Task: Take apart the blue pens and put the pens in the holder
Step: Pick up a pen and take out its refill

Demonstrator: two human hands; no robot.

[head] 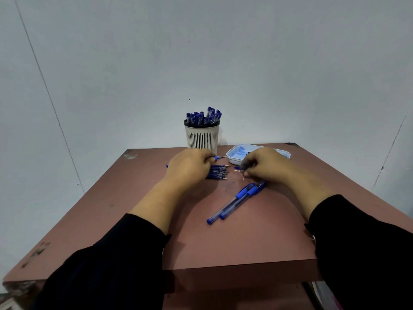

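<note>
Reddish-brown table (223, 240) against pale grey wall (201, 52).

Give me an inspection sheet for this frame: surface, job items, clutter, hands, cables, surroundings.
Surface: reddish-brown table, scuffed at the left edge and far corners.
Job's things: slotted pen holder full of blue pens at the back; row of refills beside the left hand; two capless blue pens lying near the right hand; light-blue tray holding blue parts.
Clutter: small specks on the table near the refills.
Hands: left hand grips a blue pen part; right hand pinches a small part, fingers curled.
Cables: nothing seen.
Surroundings: plain pale wall.
</note>
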